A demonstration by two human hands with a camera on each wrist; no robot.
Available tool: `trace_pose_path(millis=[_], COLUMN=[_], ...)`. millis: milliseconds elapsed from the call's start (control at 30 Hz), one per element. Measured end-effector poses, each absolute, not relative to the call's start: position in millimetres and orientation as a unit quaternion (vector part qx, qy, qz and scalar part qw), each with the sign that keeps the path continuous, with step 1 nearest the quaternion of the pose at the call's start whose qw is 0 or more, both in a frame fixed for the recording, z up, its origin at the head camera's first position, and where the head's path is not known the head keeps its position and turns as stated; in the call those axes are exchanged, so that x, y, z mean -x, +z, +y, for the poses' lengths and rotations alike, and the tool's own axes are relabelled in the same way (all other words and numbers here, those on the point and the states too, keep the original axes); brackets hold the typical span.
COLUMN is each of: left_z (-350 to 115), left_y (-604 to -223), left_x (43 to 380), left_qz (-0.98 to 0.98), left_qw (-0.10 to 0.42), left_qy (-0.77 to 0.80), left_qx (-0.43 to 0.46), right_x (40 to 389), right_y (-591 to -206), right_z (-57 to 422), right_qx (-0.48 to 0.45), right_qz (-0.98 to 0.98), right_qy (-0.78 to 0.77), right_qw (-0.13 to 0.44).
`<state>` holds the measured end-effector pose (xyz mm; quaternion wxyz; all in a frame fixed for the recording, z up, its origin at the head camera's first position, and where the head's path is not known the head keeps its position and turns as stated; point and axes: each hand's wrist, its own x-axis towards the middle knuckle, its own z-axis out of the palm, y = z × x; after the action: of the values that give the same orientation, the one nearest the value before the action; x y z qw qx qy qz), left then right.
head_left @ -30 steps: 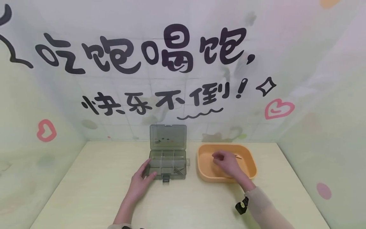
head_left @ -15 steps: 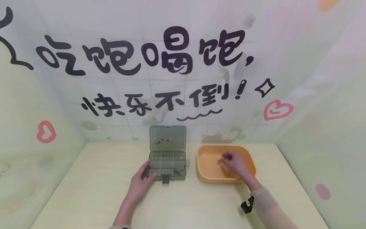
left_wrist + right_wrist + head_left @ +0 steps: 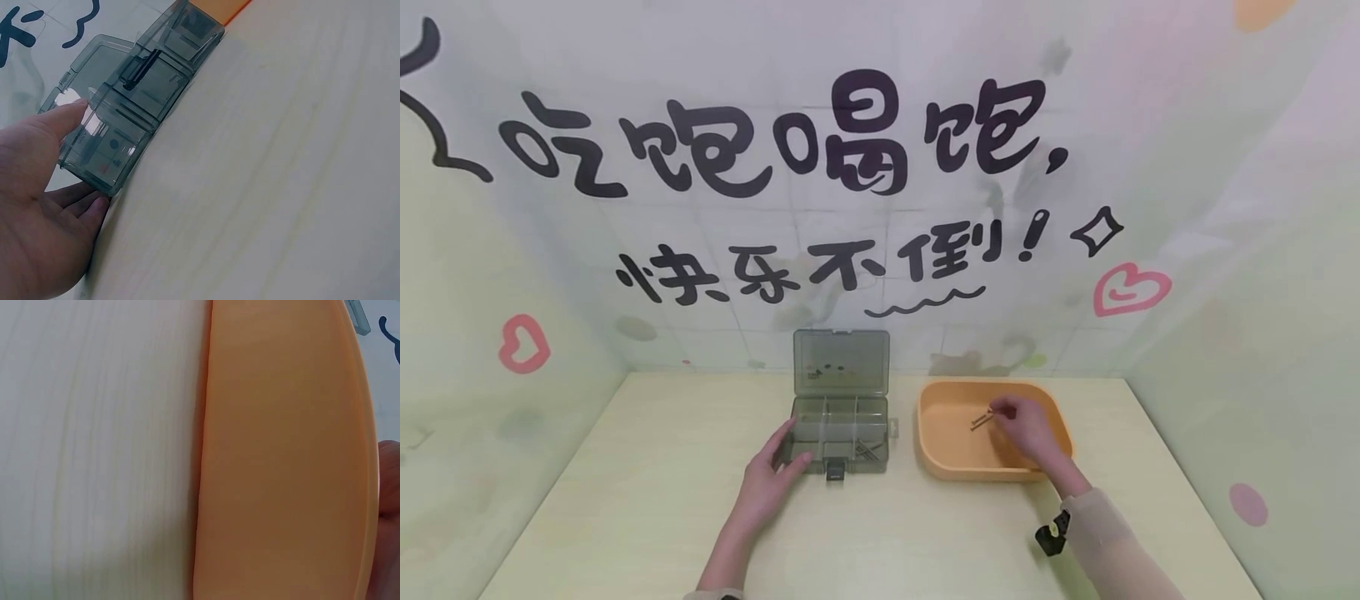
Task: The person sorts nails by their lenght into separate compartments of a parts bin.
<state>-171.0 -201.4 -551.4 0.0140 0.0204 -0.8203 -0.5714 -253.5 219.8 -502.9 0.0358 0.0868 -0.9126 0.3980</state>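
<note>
A grey see-through compartment box (image 3: 839,429) stands with its lid raised. My left hand (image 3: 765,483) grips its left side; in the left wrist view the thumb (image 3: 65,119) lies on the rim, with fingers curled at the lower corner. Several thin metal screws (image 3: 868,450) lie in the box's front right compartment. To the right is an orange tray (image 3: 940,468). Inside it, my right hand (image 3: 1024,427) has curled fingers and thumb at the upper end of long thin screws (image 3: 979,422), pinching there. The right wrist view shows mostly the tray's outer wall (image 3: 287,450), which hides the fingertips.
The pale wooden table (image 3: 880,542) extends in front of both containers. Behind them rises a wall (image 3: 715,333) with printed lettering, and side walls stand left and right. The box's upright lid (image 3: 841,362) is close to the back wall.
My right hand has moved to the right and slightly nearer inside the tray, bringing screws left of its fingertips into sight. My left hand stays on the box.
</note>
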Motion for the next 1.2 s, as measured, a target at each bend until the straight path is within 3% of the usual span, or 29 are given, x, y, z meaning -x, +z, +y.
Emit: trace_pose_path(millis=[833,1200], left_z=[-199.4,-199.2], left_y=[-545.9,-548.2], left_x=[169.8,168.4], left_qz=[-0.815,-0.82], left_qw=[0.021,0.024], left_qy=[-0.579,-0.571], left_qx=[-0.017,-0.018], right_x=[267.8,268.0], right_y=[-514.6,-514.3], right_z=[220.8,219.7], right_qx=[-0.124,-0.125], right_qz=[-0.928,-0.933], right_qy=[0.349,0.337], right_qw=[0.043,0.012])
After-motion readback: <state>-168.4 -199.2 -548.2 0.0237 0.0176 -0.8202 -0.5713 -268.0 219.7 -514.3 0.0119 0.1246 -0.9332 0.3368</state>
